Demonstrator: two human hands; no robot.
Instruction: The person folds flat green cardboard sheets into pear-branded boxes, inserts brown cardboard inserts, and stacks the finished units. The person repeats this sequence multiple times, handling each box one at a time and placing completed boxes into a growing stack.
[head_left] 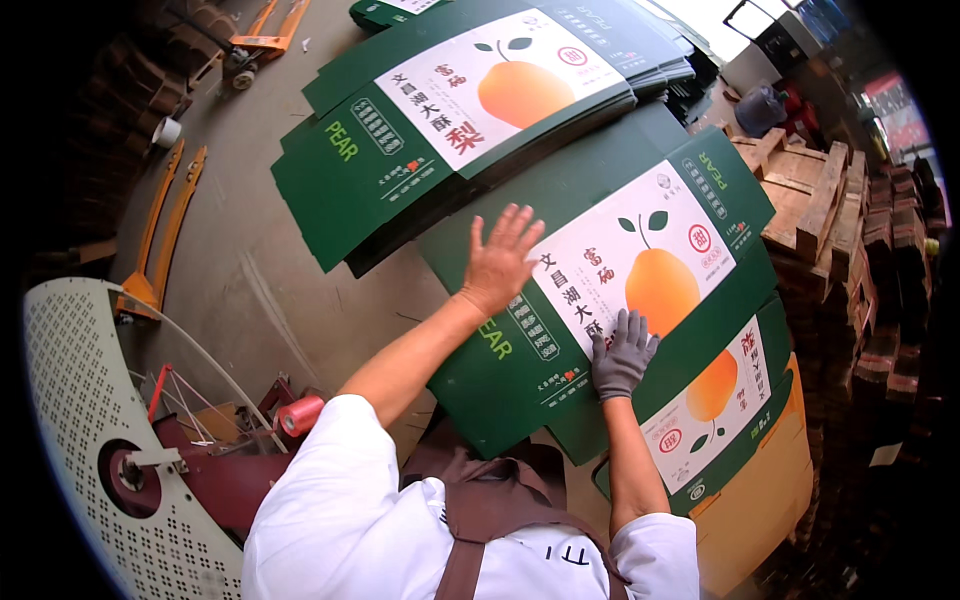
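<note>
In front of me lies a flat green carton blank (pixel 560 420) with a white panel and a printed orange-coloured pear. My bare left hand (pixel 502 258) is over its upper left part, fingers spread. My right hand (pixel 624 358), in a grey glove, rests flat on the white panel below the pear picture, fingers stretched out. Neither hand grips anything. Beyond it is a thick stack of matching green carton blanks (pixel 375 205). To the right, the near blank overlaps green board with another pear panel (pixel 705 400), whose print is turned the other way.
Brown cardboard (pixel 765 500) lies at my lower right. Wooden pallets (pixel 800 190) and stacked brown board (pixel 905 270) stand farther right. At left are a perforated pale machine guard (pixel 90 360), a red roll (pixel 300 415) and orange pallet-truck forks (pixel 165 235). Another orange pallet truck (pixel 268 40) stands at the back.
</note>
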